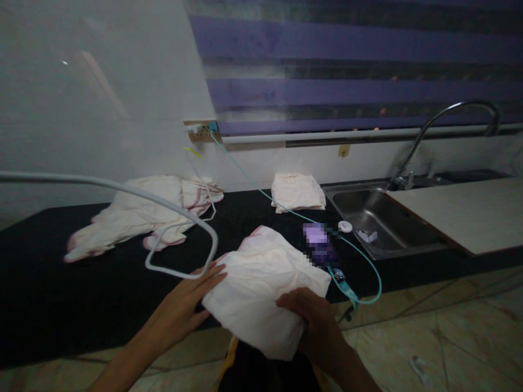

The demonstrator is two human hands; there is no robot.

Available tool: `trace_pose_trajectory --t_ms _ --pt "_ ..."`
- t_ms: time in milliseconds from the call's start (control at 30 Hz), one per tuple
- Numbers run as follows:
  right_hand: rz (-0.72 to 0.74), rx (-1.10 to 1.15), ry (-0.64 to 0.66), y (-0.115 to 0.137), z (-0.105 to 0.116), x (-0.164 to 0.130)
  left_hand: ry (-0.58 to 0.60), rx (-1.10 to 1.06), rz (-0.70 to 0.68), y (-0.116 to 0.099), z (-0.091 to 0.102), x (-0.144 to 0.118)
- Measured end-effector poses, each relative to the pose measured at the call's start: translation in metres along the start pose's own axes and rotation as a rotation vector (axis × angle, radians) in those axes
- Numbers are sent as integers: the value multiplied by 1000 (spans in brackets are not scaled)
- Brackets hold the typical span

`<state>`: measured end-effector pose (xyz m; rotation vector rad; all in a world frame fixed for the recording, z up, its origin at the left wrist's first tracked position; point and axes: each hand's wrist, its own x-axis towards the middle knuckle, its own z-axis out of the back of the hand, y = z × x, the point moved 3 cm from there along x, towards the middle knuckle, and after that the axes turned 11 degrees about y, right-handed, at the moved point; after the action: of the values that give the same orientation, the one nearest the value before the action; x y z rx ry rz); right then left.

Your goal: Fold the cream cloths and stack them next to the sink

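Observation:
A white cloth [265,277] with a thin pink edge lies partly folded at the counter's front, its near part hanging past the edge. My right hand [316,318] grips its near right side, the fingers on top and the rest of the grip hidden. At the cloth's left edge rests my left hand [194,296], fingers stretched out with the tips touching the fabric and the thumb apart. A white cable [180,275] loops in front of the left fingers.
Behind, a folded white cloth [298,191] and a loose heap of pink-edged cloths [143,209] lie on the black counter [241,209]. A phone [318,242], teal cord [373,267] and round white object [345,226] are right. Beyond are a sink [371,215] and board [469,212].

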<state>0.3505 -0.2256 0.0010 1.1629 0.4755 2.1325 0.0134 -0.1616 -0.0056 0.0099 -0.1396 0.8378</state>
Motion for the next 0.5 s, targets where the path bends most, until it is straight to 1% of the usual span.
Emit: trace_pose_trajectory --t_ms 33,100,167,233,267,300,400,467,500 --pt "-4 1 -14 1 1 0 13 -12 18 4 2 2" --pt "-18 18 -14 2 3 0 28 -71 10 7 5 6" --pt "-30 47 5 3 5 -1 30 -188 -20 7 8 10" --pt "-76 80 19 3 9 -3 2 -331 -15 4 10 13" --pt "-112 96 30 2 11 -4 -38 -396 6 2 12 15" --pt "-150 109 44 0 14 -4 -110 -458 39 0 14 16" --pt "-235 140 87 -2 22 -7 -397 -696 149 -9 23 22" --pt "-265 153 91 -1 26 -10 -549 -941 269 -15 25 29" --pt "-286 152 88 0 29 -13 -582 -1067 349 -17 23 32"
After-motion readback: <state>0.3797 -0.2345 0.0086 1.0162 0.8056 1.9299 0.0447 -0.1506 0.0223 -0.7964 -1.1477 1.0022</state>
